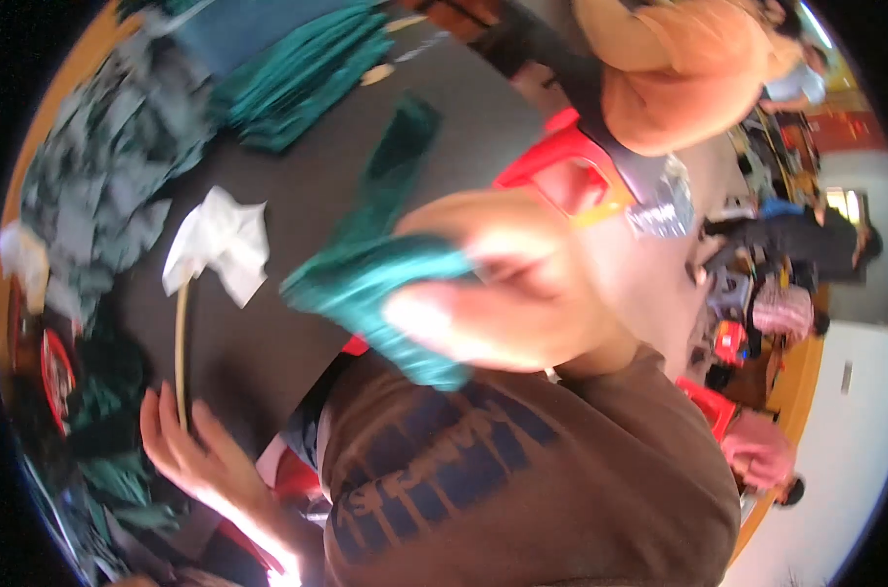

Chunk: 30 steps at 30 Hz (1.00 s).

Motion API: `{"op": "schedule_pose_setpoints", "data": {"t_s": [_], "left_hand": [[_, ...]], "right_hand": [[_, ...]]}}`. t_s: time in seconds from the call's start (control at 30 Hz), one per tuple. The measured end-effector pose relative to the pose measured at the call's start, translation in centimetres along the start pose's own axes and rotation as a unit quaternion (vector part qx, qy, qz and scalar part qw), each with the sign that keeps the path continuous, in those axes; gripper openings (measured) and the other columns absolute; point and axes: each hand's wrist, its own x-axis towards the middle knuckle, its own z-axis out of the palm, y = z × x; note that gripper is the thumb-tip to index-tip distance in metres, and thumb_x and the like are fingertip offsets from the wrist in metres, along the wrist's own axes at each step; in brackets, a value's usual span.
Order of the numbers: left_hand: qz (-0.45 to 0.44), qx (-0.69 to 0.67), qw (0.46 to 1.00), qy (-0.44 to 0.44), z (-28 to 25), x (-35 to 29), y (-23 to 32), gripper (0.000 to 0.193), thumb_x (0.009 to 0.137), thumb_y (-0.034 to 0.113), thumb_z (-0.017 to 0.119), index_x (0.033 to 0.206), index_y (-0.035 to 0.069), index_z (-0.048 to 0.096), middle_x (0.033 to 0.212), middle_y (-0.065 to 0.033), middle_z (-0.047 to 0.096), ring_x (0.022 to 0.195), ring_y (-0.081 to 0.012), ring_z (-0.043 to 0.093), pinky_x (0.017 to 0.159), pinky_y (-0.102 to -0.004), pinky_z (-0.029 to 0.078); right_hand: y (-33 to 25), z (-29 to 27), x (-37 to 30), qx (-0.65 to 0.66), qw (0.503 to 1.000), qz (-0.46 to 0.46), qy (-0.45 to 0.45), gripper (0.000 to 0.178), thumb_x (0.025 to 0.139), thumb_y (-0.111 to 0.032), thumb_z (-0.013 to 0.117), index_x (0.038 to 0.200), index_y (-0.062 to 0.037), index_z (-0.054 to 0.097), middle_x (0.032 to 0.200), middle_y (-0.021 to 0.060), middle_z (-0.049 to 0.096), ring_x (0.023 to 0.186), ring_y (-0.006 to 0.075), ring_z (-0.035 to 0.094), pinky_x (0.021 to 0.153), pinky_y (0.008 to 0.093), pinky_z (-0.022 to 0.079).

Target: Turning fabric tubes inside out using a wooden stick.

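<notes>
My right hand, blurred by motion, is raised near the middle of the view. It is closed on a teal-green piece of shiny, velvet-like fabric; one strip of it stretches up and away, and a folded part hangs below the thumb. At the lower left, my left hand rests at the table edge with its fingers apart. A thin pale stick runs down between those fingers, and its far end meets a crumpled white cloth or tissue. Whether the fingers press on the stick is hard to see.
On the dark table, a stack of folded green fabric lies at the back, beside a heap of grey-green scraps. Dark green pieces lie at the left. Beyond are a red stool and a person in orange.
</notes>
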Motion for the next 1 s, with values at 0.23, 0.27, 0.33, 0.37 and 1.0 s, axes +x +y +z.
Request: {"op": "schedule_pose_setpoints", "data": {"t_s": [0.23,0.27,0.33,0.37,1.0], "left_hand": [[-0.088,-0.644,0.703,-0.289,0.9,-1.7,7.0,0.045,0.085,0.025,0.061,0.12,0.001,0.046,0.121,-0.0109,0.047,0.109,-0.0193,0.048,0.091,-0.0338,0.038],[-0.125,-0.597,0.739,-0.287,1.5,-2.2,6.9,0.037,0.084,0.02,0.064,0.113,0.001,0.052,0.113,-0.0084,0.054,0.101,-0.015,0.052,0.088,-0.0314,0.04],[-0.084,-0.591,0.737,-0.319,1.8,-1.6,6.6,0.031,0.086,0.012,0.059,0.114,0.001,0.052,0.107,-0.0074,0.057,0.097,-0.0133,0.052,0.087,-0.0291,0.04],[-0.046,-0.585,0.732,-0.346,2.0,-1.4,6.7,0.027,0.088,0.003,0.053,0.114,0.0,0.053,0.102,-0.0063,0.059,0.092,-0.0117,0.053,0.086,-0.0269,0.039],[-0.143,-0.608,0.721,-0.299,2.3,-2.2,6.5,0.015,0.082,-0.002,0.049,0.096,-0.002,0.053,0.081,-0.0045,0.051,0.069,-0.0115,0.051,0.065,-0.0224,0.041]], "right_hand": [[2.4,3.1,-1.3,-0.131,0.98,-0.145,-0.032,0.016,0.075,-0.015,0.062,0.087,-0.0061,0.058,0.073,0.0067,0.056,0.063,0.0275,0.056,0.051,0.0364,0.042],[2.1,2.9,-1.3,-0.141,0.981,-0.128,-0.048,0.015,0.075,-0.015,0.062,0.087,-0.0059,0.058,0.074,0.007,0.056,0.062,0.0275,0.056,0.051,0.0363,0.043],[2.0,2.2,-1.0,-0.131,0.982,-0.136,-0.017,0.015,0.075,-0.014,0.062,0.087,-0.0052,0.058,0.074,0.0071,0.056,0.062,0.0276,0.056,0.051,0.0363,0.043],[2.1,1.8,-0.8,-0.121,0.982,-0.144,0.01,0.015,0.076,-0.014,0.062,0.086,-0.0044,0.058,0.074,0.0073,0.056,0.062,0.0277,0.056,0.052,0.0363,0.043],[2.4,-0.4,0.2,0.125,0.987,0.051,0.092,0.017,0.086,-0.017,0.062,0.086,-0.0009,0.06,0.069,-0.0003,0.057,0.061,0.0047,0.051,0.052,0.0214,0.038]]}}
